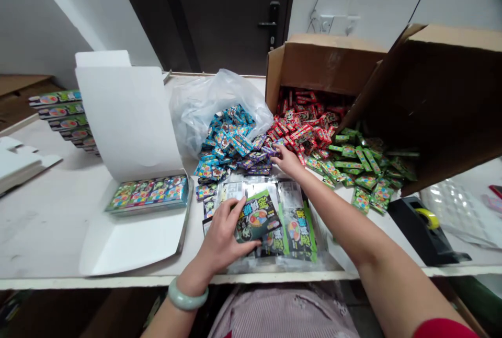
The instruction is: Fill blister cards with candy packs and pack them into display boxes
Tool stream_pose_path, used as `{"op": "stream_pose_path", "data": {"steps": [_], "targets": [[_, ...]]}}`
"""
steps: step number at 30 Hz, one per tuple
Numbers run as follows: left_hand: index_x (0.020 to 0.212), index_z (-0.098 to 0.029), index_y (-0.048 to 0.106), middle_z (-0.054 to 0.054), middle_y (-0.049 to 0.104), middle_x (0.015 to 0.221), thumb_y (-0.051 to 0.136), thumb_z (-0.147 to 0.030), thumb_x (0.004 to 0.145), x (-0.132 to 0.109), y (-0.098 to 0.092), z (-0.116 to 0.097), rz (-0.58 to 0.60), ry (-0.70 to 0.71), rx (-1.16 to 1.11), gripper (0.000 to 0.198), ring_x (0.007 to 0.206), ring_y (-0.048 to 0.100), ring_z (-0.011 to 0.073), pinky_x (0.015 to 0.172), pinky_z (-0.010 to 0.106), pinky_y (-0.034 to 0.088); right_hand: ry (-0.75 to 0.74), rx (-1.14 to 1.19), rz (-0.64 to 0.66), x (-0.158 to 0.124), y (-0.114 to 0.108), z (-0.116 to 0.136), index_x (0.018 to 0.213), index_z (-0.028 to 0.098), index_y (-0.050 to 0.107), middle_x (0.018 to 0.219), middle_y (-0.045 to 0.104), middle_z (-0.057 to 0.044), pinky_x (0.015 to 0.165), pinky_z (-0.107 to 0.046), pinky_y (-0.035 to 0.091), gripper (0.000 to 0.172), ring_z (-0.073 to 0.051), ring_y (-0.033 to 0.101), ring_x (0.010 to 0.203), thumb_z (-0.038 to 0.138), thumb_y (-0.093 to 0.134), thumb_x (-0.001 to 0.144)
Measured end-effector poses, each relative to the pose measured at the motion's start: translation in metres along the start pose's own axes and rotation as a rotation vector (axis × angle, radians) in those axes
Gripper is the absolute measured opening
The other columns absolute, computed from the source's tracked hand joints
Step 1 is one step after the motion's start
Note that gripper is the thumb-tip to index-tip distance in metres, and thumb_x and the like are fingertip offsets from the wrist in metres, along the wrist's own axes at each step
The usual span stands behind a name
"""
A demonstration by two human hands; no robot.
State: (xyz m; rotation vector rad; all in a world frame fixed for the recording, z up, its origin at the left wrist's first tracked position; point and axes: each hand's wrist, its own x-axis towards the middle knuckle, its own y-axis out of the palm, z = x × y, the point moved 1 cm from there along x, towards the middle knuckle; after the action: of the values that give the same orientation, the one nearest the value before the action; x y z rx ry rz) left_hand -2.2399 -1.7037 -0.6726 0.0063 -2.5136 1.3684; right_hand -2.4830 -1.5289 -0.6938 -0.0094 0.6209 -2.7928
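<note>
packet point(258, 217): black and green, colour-wheel print, tilted, in left hand point(221, 239)
red packets point(301, 131): loose heap, just beside right hand point(288, 161)

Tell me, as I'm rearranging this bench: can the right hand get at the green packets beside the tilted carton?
Probably yes. The right hand is at the edge of the red packets, and the green packets lie close by, with nothing solid between them.

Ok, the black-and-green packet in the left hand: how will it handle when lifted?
The black-and-green packet is probably light and fairly stiff: it doesn't sag in the left hand. Its glossy wrap may slide on the shiny packets beneath.
</note>
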Motion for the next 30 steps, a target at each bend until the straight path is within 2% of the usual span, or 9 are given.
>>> {"op": "stream_pose_path", "data": {"steps": [2, 5, 10, 16, 18, 21, 24, 26, 30], "targets": [[0.144, -0.02, 0.029, 0.015, 0.043, 0.128, 0.078, -0.041, 0.068, -0.003, -0.003, 0.003, -0.013, -0.017, 0.01, 0.094, 0.118, 0.048, 0.0337, 0.098, 0.052, 0.046, 0.015, 0.031, -0.012, 0.01, 0.004, -0.006, 0.099, 0.02, 0.069, 0.087, 0.07, -0.004, 0.087, -0.039, 0.048, 0.034, -0.022, 0.064, 0.087, 0.014, 0.069, 0.066], [0.145, -0.02, 0.029, 0.015, 0.043, 0.127, 0.077, -0.041, 0.069, -0.009, -0.007, 0.011, -0.036, -0.034, 0.02, 0.092, 0.117, 0.048, 0.0337, 0.098, 0.052, 0.047, 0.06, 0.108, -0.051, 0.002, -0.01, -0.017, 0.103, 0.02, 0.068, 0.079, 0.067, -0.001, 0.076, -0.034, 0.051, 0.034, -0.018, 0.062, 0.076, 0.023, 0.065, 0.069], [0.145, -0.021, 0.029, 0.014, 0.043, 0.127, 0.075, -0.045, 0.072, -0.007, -0.006, 0.018, -0.024, -0.03, 0.014, 0.089, 0.117, 0.048, 0.0334, 0.099, 0.052, 0.046, 0.184, 0.296, -0.041, -0.047, -0.052, -0.021, 0.11, 0.02, 0.063, 0.085, 0.068, -0.002, 0.062, -0.027, 0.051, 0.048, -0.014, 0.061, 0.069, 0.038, 0.068, 0.067], [0.145, -0.022, 0.028, 0.013, 0.043, 0.125, 0.073, -0.048, 0.072, 0.0, 0.0, 0.009, 0.017, 0.003, 0.024, 0.09, 0.116, 0.049, 0.0327, 0.099, 0.051, 0.046, 0.252, 0.458, 0.101, -0.1, -0.078, -0.013, 0.109, 0.024, 0.065, 0.1, 0.069, -0.003, 0.068, -0.026, 0.052, 0.044, -0.014, 0.064, 0.079, 0.04, 0.071, 0.069], [0.146, -0.023, 0.028, 0.013, 0.044, 0.125, 0.072, -0.05, 0.072, -0.001, 0.001, 0.007, 0.033, 0.006, 0.034, 0.09, 0.116, 0.049, 0.0331, 0.098, 0.051, 0.046, 0.211, 0.385, 0.206, -0.105, -0.081, -0.014, 0.116, 0.024, 0.063, 0.096, 0.069, -0.002, 0.07, -0.027, 0.051, 0.046, -0.013, 0.062, 0.077, 0.038, 0.069, 0.073], [0.146, -0.022, 0.029, 0.014, 0.044, 0.126, 0.072, -0.052, 0.072, -0.002, 0.003, 0.005, 0.066, 0.017, 0.04, 0.09, 0.116, 0.049, 0.0339, 0.098, 0.051, 0.046, 0.119, 0.087, 0.29, -0.104, -0.08, -0.018, 0.13, 0.021, 0.052, 0.087, 0.069, -0.001, 0.074, -0.031, 0.05, 0.056, -0.016, 0.062, 0.075, 0.03, 0.067, 0.077], [0.145, -0.022, 0.031, 0.014, 0.045, 0.126, 0.072, -0.052, 0.072, -0.003, 0.004, 0.004, 0.096, 0.027, 0.032, 0.09, 0.117, 0.049, 0.0341, 0.099, 0.051, 0.045, -0.028, -0.275, 0.169, -0.107, -0.075, -0.02, 0.124, 0.016, 0.054, 0.109, 0.067, -0.011, 0.089, -0.042, 0.047, 0.046, -0.024, 0.061, 0.098, 0.029, 0.063, 0.081], [0.146, -0.021, 0.03, 0.014, 0.044, 0.126, 0.071, -0.052, 0.072, -0.004, 0.003, 0.005, 0.104, 0.022, 0.035, 0.09, 0.118, 0.049, 0.0339, 0.099, 0.05, 0.045, -0.139, -0.469, 0.137, -0.115, -0.07, -0.021, 0.124, 0.016, 0.054, 0.126, 0.059, -0.015, 0.099, -0.048, 0.04, 0.049, -0.029, 0.052, 0.116, 0.036, 0.065, 0.081], [0.146, -0.021, 0.027, 0.015, 0.042, 0.127, 0.073, -0.051, 0.072, -0.006, 0.001, 0.008, 0.124, 0.026, 0.048, 0.092, 0.118, 0.047, 0.0336, 0.1, 0.05, 0.044, -0.234, -0.641, 0.307, -0.138, -0.065, -0.019, 0.132, 0.019, 0.049, 0.139, 0.048, -0.016, 0.105, -0.054, 0.034, 0.073, -0.035, 0.041, 0.129, 0.041, 0.077, 0.068]]}}
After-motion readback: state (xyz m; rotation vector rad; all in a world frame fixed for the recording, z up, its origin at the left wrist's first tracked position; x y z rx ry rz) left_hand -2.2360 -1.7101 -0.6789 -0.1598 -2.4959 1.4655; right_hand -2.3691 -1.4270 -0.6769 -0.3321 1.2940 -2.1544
